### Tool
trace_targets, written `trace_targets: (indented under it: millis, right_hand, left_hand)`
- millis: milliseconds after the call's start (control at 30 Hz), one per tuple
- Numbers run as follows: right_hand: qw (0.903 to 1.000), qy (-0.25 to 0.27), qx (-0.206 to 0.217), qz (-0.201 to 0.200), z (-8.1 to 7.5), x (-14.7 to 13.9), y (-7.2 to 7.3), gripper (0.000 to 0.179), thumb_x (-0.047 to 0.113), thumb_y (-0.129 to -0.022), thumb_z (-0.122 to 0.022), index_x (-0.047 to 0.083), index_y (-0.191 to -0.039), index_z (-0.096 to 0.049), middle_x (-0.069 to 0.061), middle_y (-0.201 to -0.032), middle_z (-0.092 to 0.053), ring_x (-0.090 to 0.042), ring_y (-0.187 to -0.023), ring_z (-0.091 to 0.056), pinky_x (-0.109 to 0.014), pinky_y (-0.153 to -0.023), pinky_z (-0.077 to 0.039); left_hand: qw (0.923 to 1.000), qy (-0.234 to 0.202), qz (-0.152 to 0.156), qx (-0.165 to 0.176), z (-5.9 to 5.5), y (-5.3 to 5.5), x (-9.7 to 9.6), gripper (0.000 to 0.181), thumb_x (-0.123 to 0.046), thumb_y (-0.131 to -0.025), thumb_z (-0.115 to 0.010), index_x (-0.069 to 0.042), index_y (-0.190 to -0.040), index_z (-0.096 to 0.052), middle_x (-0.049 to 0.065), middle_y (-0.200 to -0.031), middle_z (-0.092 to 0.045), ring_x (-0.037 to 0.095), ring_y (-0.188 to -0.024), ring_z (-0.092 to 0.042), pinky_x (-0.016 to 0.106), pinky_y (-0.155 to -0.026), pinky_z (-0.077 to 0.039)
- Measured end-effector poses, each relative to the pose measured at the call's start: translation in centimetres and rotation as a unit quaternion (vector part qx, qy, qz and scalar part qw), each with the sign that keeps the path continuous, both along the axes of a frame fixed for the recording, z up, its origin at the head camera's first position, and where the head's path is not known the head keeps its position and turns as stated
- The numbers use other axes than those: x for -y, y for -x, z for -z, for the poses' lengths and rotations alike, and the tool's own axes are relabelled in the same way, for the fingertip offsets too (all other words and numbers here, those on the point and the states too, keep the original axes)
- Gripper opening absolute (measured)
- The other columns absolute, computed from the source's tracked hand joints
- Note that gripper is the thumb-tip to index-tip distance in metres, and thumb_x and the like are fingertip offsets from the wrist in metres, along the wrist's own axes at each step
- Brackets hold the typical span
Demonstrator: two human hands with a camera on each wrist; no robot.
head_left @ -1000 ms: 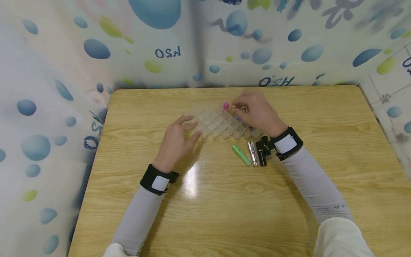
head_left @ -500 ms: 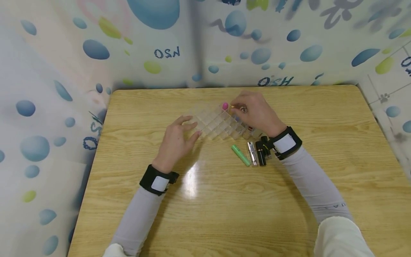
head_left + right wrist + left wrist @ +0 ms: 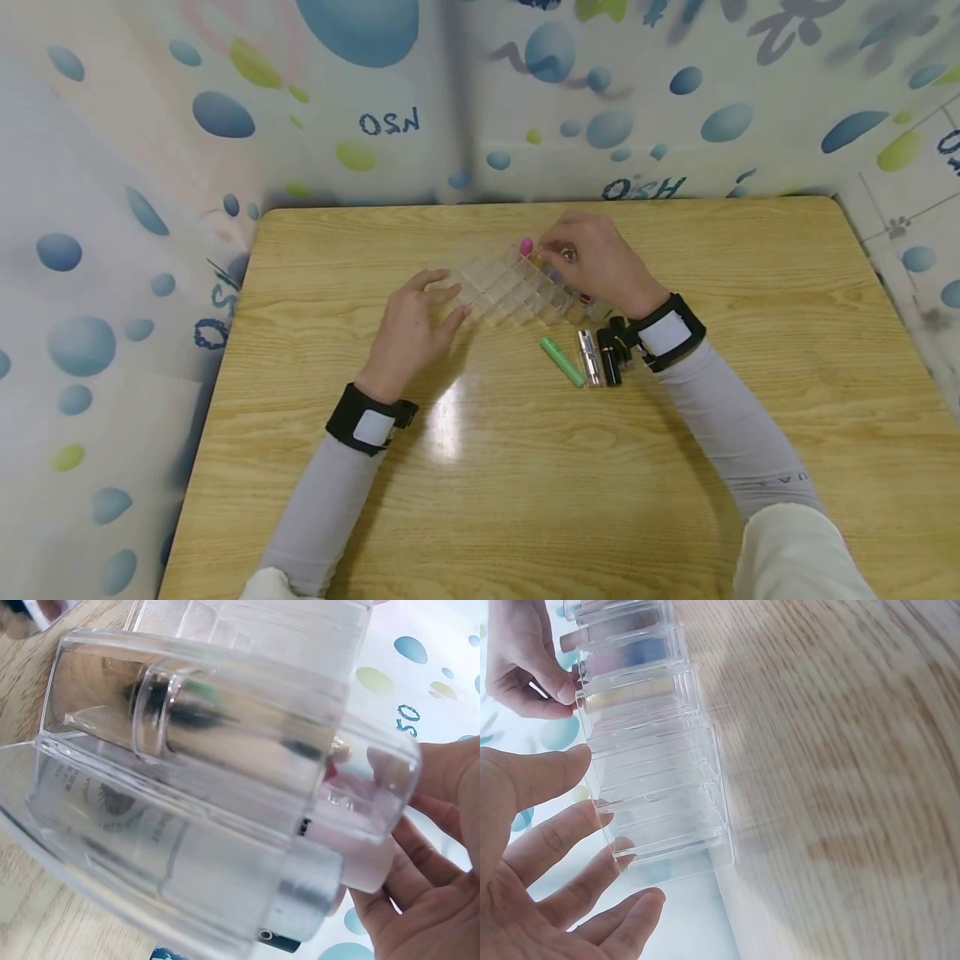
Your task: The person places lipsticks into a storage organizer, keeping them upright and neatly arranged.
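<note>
- On the counter point(image 3: 480, 508), a clear organizer point(image 3: 491, 287) divided into upright slots, with several cosmetics in its right part, among them a pink-topped item point(image 3: 527, 247).
- At the organizer's left end, left hand point(image 3: 411, 337) with fingers spread and fairly straight, thumb and fingertips touching the rim, not wrapped around it.
- Over the organizer's far right side, right hand point(image 3: 596, 258) with thumb and forefinger curled in a pinch at the top of a yellow tube point(image 3: 634, 694); exact contact partly covered.
- Yellow tube mostly down inside one organizer slot, just beside the pink-topped item and, on the other side, a blue-and-pink item point(image 3: 643, 652), blurred through the plastic.
- On the organizer's near side, lying close together: green tube point(image 3: 561, 362), silver tube point(image 3: 589, 358) and black tube point(image 3: 608, 358).
- For clean seating in the organizer, probably best to align the yellow tube with the slot walls and lower it by the fingertips, without pushing at an angle.
- Keep left fingers light but steady on the organizer; likely risk of sliding with too little pressure, of tipping with too much.
- Release only once firmly seated, then lift straight up, clear of neighbouring tops.
</note>
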State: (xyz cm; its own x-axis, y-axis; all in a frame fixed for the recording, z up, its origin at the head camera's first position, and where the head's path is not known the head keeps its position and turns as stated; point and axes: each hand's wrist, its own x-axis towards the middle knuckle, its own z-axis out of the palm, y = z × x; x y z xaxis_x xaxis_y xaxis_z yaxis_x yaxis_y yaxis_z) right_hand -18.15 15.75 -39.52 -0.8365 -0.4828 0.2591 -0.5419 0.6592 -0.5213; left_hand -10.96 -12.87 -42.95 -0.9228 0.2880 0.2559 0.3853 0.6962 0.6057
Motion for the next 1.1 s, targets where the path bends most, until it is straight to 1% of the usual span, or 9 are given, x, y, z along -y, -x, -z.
trace_targets:
  millis: [133, 300, 500, 633, 733, 867, 900, 967, 1100]
  right_hand:
    - [1.0000, -0.004, 0.003, 0.002, -0.1, -0.1, 0.0, 0.017, 0.017, -0.096, -0.072, 0.005, -0.105, -0.080, -0.003, -0.098, -0.072, -0.015, -0.087, -0.068, -0.033, -0.074, -0.058]
    - [1.0000, 0.000, 0.000, -0.001, -0.2, -0.3, -0.1, 0.017, 0.015, -0.095, -0.072, 0.004, -0.105, -0.080, -0.005, -0.098, -0.072, -0.016, -0.087, -0.069, -0.034, -0.075, -0.058]
    - [0.9995, 0.011, -0.026, -0.012, -0.6, -0.4, -0.7, 0.014, 0.012, -0.094, -0.073, 0.003, -0.102, -0.080, -0.005, -0.097, -0.073, -0.016, -0.086, -0.068, -0.033, -0.070, -0.056]
    - [0.9987, 0.015, -0.042, -0.022, -1.1, -0.5, -1.8, 0.014, 0.011, -0.095, -0.072, 0.003, -0.103, -0.079, -0.006, -0.100, -0.073, -0.016, -0.085, -0.066, -0.033, -0.068, -0.054]
    - [0.9981, 0.011, -0.052, -0.031, -1.2, -0.8, -3.0, 0.013, 0.012, -0.096, -0.071, 0.005, -0.103, -0.079, -0.006, -0.103, -0.073, -0.015, -0.081, -0.064, -0.032, -0.065, -0.052]
    - [0.9975, 0.007, -0.057, -0.040, -1.0, -1.1, -4.7, 0.013, 0.012, -0.097, -0.069, 0.007, -0.102, -0.079, -0.006, -0.106, -0.074, -0.014, -0.080, -0.064, -0.031, -0.064, -0.050]
    - [0.9976, 0.006, -0.055, -0.041, -1.0, -1.2, -5.1, 0.013, 0.012, -0.097, -0.069, 0.007, -0.103, -0.080, -0.007, -0.107, -0.074, -0.014, -0.080, -0.064, -0.031, -0.063, -0.051]
    - [0.9979, 0.001, -0.046, -0.045, -0.9, -1.3, -5.9, 0.014, 0.011, -0.097, -0.069, 0.006, -0.103, -0.080, -0.007, -0.108, -0.074, -0.015, -0.084, -0.067, -0.032, -0.066, -0.053]
    - [0.9978, -0.040, -0.015, -0.050, -0.8, -1.4, -7.3, 0.014, 0.012, -0.097, -0.070, 0.007, -0.104, -0.080, -0.007, -0.107, -0.074, -0.015, -0.083, -0.067, -0.032, -0.067, -0.056]
  left_hand:
    - [1.0000, -0.001, 0.001, -0.002, 0.0, 0.0, 0.0, 0.040, -0.024, -0.094, -0.075, 0.003, -0.123, -0.074, 0.022, -0.141, -0.062, 0.038, -0.132, -0.058, 0.048, -0.108, -0.050]
    - [1.0000, 0.003, 0.004, -0.007, -0.1, 0.2, -0.1, 0.040, -0.025, -0.094, -0.075, 0.003, -0.123, -0.074, 0.023, -0.141, -0.063, 0.038, -0.132, -0.058, 0.049, -0.108, -0.050]
    - [0.9997, 0.022, 0.008, -0.007, -0.1, 0.3, -0.1, 0.040, -0.025, -0.095, -0.074, 0.003, -0.124, -0.074, 0.021, -0.142, -0.062, 0.038, -0.131, -0.059, 0.047, -0.107, -0.051]
    - [0.9990, 0.042, 0.010, -0.014, -0.3, 0.2, -0.2, 0.040, -0.026, -0.096, -0.072, 0.003, -0.123, -0.074, 0.022, -0.141, -0.062, 0.038, -0.132, -0.057, 0.048, -0.110, -0.048]
    - [0.9980, 0.060, 0.007, -0.019, -0.4, 0.1, -0.3, 0.040, -0.027, -0.096, -0.072, 0.002, -0.123, -0.074, 0.021, -0.141, -0.062, 0.039, -0.134, -0.054, 0.048, -0.115, -0.043]
    - [0.9969, 0.077, 0.001, -0.019, -0.5, -0.1, -0.3, 0.042, -0.029, -0.095, -0.072, 0.001, -0.124, -0.073, 0.021, -0.143, -0.061, 0.041, -0.137, -0.051, 0.051, -0.117, -0.039]
    - [0.9967, 0.079, 0.001, -0.018, -0.5, -0.2, -0.3, 0.042, -0.029, -0.095, -0.072, 0.001, -0.125, -0.073, 0.021, -0.143, -0.060, 0.042, -0.137, -0.050, 0.051, -0.117, -0.038]
    - [0.9963, 0.084, 0.001, -0.019, -0.6, -0.3, -0.4, 0.043, -0.030, -0.095, -0.072, 0.000, -0.125, -0.072, 0.022, -0.144, -0.059, 0.042, -0.138, -0.049, 0.052, -0.117, -0.038]
    - [0.9959, 0.082, 0.007, -0.035, -0.6, -0.6, -0.6, 0.043, -0.029, -0.094, -0.073, 0.001, -0.125, -0.072, 0.022, -0.143, -0.060, 0.044, -0.138, -0.049, 0.054, -0.118, -0.036]
